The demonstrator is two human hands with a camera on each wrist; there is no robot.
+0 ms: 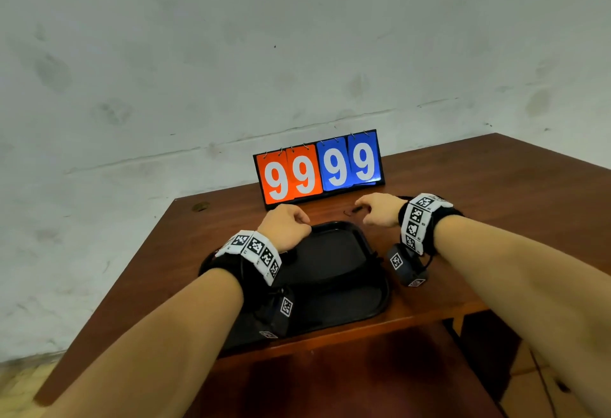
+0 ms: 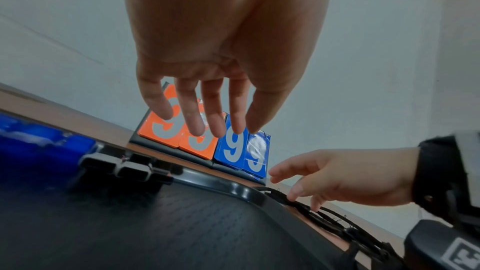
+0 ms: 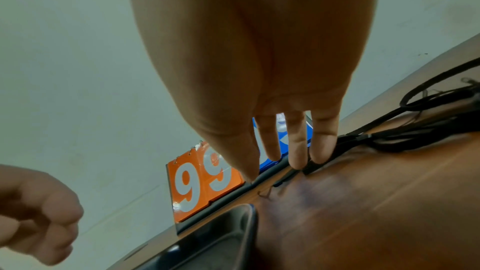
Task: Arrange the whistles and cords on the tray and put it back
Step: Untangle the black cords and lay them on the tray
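Observation:
A black tray (image 1: 330,269) lies on the brown table (image 1: 479,193) near its front edge. Dark whistles with grey mouthpieces (image 2: 116,169) sit at the tray's (image 2: 182,233) far left part, hidden in the head view. Black cords (image 3: 415,132) lie tangled on the table just right of the tray's far corner (image 3: 228,233). My right hand (image 1: 380,211) reaches down onto them, its straight fingertips (image 3: 322,151) touching a cord (image 2: 324,217). My left hand (image 1: 284,222) hovers over the tray's far left corner with relaxed fingers (image 2: 207,120), holding nothing.
A flip scoreboard (image 1: 319,166) showing orange and blue nines stands right behind the tray, against the wall. A blurred blue object (image 2: 39,143) lies left of the whistles. The table's front edge runs just below the tray.

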